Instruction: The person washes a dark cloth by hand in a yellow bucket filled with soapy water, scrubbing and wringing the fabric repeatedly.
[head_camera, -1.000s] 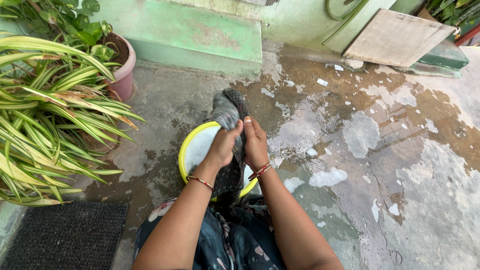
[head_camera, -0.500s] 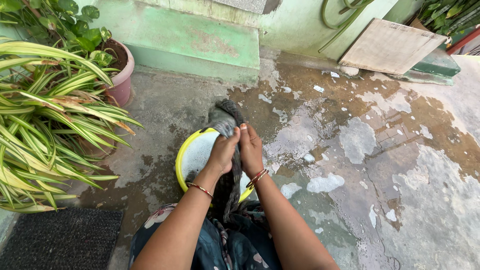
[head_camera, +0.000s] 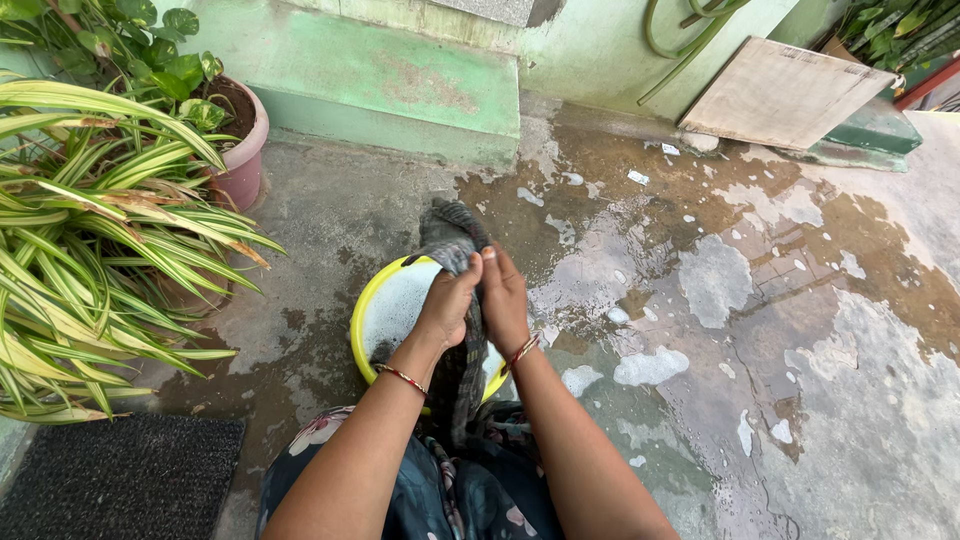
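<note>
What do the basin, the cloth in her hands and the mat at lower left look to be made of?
Basin: likely plastic, its yellow rim smooth and glossy. Cloth: a dark woven or knitted fabric, ribbed, limp and wet, squeezed between the left hand and right hand. Mat: coarse black bristly surface, perhaps rubber or synthetic fibre.

cloth (head_camera: 450, 235): dark, wet knitted fabric, ribbed
basin (head_camera: 372, 300): glossy yellow plastic, suds inside
floor (head_camera: 800, 380): rough concrete, wet sheen
doormat (head_camera: 120, 475): coarse black matt fibre
pot (head_camera: 243, 165): matt pink clay
</note>
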